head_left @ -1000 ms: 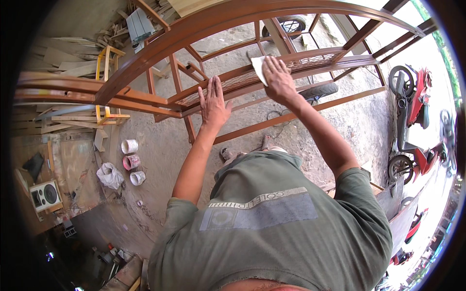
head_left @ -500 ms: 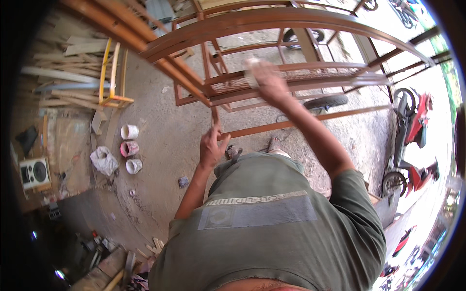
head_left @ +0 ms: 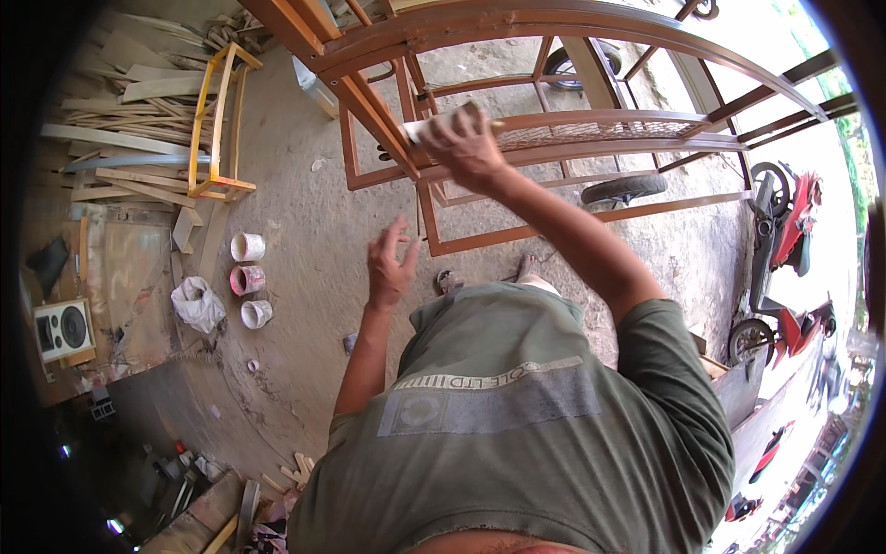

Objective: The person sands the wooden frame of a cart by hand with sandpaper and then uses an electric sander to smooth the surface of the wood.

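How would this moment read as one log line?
Right hand: holds white sheet at brown frame | Left hand: open, near frame | Floor: three buckets

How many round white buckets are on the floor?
3. On the dusty grey floor, left of the left hand: a round white bucket at the top, a pink-stained round white bucket in the middle, another round white bucket below. More may be hidden.

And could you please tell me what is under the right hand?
A pale pad or cloth pokes out near the brown frame; what the right hand covers is hidden.
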Available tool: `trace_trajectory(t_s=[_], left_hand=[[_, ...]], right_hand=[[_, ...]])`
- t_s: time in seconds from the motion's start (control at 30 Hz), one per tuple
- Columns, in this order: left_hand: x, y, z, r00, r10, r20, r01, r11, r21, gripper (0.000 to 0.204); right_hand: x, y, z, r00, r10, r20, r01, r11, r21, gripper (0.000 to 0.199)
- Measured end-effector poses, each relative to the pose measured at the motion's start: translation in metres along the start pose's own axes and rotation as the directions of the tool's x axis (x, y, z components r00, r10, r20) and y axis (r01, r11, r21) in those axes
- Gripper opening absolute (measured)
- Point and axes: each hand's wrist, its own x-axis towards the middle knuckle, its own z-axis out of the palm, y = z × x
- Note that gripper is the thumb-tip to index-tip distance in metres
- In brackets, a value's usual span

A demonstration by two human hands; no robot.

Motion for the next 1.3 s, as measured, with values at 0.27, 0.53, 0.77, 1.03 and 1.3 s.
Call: trace_trajectory(t_s=[0.27, 0.53, 0.77, 1.03, 1.3], left_hand=[[0.010, -0.027, -0.054, 0.975, -0.174, -0.141, 0.174, 0.985, -0.013, 0.053], [0.106, 0.022, -0.091, 0.970, 0.006, -0.245, -0.077, 0.956, -0.282, 0.061], [0.155, 0.044, -0.095, 0.985, 0.011, -0.174, -0.120, 0.767, -0.630, 0.082], [0.175, 0.096, -0.121, 0.999, -0.013, 0.035, 0.026, 0.916, -0.401, 0.076], [0.189, 0.152, -0.160, 0.758, 0.427, -0.493, -0.260, 0.891, 0.372, 0.026]], right_hand=[[-0.023, 0.022, 0.000, 0.981, 0.172, 0.087, -0.171, 0.985, -0.010, 0.076], [-0.062, 0.092, -0.004, 0.951, 0.307, -0.030, -0.308, 0.951, -0.037, 0.070], [-0.008, 0.007, -0.013, 0.863, 0.465, -0.198, 0.043, 0.322, 0.946, 0.080], [0.029, -0.058, -0.095, 0.963, 0.240, -0.123, 0.166, -0.165, 0.972, 0.072], [0.020, -0.049, -0.046, 0.979, 0.204, -0.005, 0.026, -0.100, 0.995, 0.068]])
